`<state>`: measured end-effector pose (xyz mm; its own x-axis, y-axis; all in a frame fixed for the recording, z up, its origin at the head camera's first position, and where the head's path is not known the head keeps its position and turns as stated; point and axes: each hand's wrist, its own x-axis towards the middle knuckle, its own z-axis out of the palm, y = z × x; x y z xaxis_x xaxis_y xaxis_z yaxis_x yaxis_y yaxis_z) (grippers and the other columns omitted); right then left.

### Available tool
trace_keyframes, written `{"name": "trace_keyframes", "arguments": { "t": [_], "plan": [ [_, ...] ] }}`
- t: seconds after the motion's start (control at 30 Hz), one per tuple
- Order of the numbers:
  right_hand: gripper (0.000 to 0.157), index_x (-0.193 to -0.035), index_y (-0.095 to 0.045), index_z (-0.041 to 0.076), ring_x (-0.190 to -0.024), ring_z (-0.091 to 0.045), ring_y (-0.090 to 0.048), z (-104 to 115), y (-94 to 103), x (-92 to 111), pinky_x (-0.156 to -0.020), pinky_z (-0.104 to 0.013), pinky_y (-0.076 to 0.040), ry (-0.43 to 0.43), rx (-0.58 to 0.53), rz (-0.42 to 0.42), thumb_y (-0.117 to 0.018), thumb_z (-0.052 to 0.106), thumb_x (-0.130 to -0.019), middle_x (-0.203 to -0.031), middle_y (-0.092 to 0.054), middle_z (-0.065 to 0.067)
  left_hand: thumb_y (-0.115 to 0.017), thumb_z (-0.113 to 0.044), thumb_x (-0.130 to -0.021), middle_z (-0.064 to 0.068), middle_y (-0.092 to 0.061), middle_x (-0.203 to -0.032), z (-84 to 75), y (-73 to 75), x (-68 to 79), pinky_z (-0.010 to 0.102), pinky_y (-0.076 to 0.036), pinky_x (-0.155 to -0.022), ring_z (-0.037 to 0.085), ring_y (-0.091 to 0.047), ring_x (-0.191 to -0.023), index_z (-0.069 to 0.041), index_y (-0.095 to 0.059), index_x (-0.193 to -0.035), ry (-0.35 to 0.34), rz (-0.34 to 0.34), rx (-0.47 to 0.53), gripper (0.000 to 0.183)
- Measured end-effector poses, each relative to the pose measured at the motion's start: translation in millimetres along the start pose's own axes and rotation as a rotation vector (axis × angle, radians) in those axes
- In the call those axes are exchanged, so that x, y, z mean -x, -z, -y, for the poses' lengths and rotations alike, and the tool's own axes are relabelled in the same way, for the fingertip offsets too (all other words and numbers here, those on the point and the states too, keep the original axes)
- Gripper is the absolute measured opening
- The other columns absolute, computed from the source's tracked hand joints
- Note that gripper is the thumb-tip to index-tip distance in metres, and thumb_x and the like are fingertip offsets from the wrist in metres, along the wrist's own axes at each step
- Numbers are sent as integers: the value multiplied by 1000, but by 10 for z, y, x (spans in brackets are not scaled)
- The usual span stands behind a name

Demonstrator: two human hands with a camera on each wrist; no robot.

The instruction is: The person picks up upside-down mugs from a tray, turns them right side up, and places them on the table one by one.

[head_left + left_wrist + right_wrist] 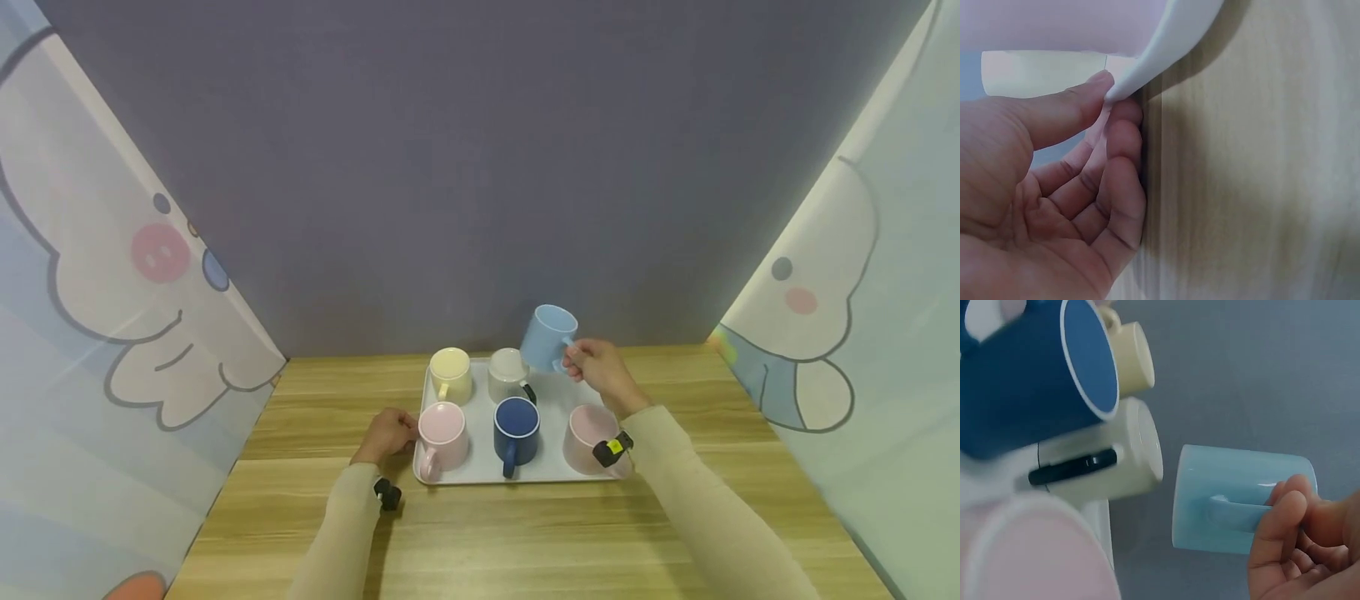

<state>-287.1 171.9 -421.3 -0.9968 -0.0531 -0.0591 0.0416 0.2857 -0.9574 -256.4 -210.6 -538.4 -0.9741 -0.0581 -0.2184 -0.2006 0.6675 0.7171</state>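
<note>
My right hand holds a light blue mug by its handle, tilted above the back right part of the white tray. In the right wrist view that mug shows sideways, thumb and fingers pinching its handle. At the tray's left edge is my left hand. The left wrist view has its thumb on the tray rim and its fingers curled against the rim's underside. Close by stands a pink mug with its handle toward me.
On the tray, a yellow mug and a whitish mug with a black handle stand at the back. A dark blue mug is front middle; another pink mug is front right, partly behind the right wrist camera. A grey wall rises behind the wooden table.
</note>
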Motion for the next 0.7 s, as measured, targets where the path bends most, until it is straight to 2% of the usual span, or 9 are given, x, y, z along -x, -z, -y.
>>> {"name": "trace_keyframes", "arguments": {
  "t": [0.17, 0.33, 0.47, 0.6, 0.7],
  "plan": [
    [21, -106, -58, -7, -74, -10, -53, -23, -59, 59, -68, -19, -48, -34, -152, 37, -46, 9, -109, -86, -60, 0, -73, -6, -86, 7, -65, -70, 5, -7, 13, 26, -49, -58, 17, -61, -64, 0, -71, -89, -2, -18, 12, 7],
    [21, -107, -57, -2, -75, -6, -50, -57, -105, 113, -68, -16, -45, -58, -332, 90, -42, 12, -110, -89, -57, 3, -64, -2, -87, 8, -68, -73, 6, -2, 50, 27, -50, -59, 17, -63, -64, 1, -72, -91, -15, -36, 52, 9],
    [23, -100, -58, 5, -74, -3, -50, -75, -154, 152, -68, -13, -45, -59, -529, 117, -39, 12, -111, -86, -58, 5, -57, -2, -88, 9, -71, -76, 28, 9, 46, 27, -52, -59, 17, -65, -64, 2, -71, -93, -32, -69, 122, 15],
    [28, -94, -59, 10, -76, -3, -50, -68, -222, 191, -71, -12, -45, -61, -738, 136, -36, 10, -111, -87, -60, 5, -58, -6, -93, 12, -71, -78, 13, 35, 40, 29, -54, -61, 18, -65, -66, 4, -70, -97, -40, -99, 199, 17],
    [29, -96, -59, 9, -77, -5, -50, -51, -281, 211, -71, -13, -44, -69, -876, 127, -34, 9, -111, -88, -59, 3, -60, -9, -95, 13, -72, -83, -44, 78, 61, 28, -54, -63, 19, -66, -72, 3, -70, -102, -42, -136, 210, 17]
  ]
}}
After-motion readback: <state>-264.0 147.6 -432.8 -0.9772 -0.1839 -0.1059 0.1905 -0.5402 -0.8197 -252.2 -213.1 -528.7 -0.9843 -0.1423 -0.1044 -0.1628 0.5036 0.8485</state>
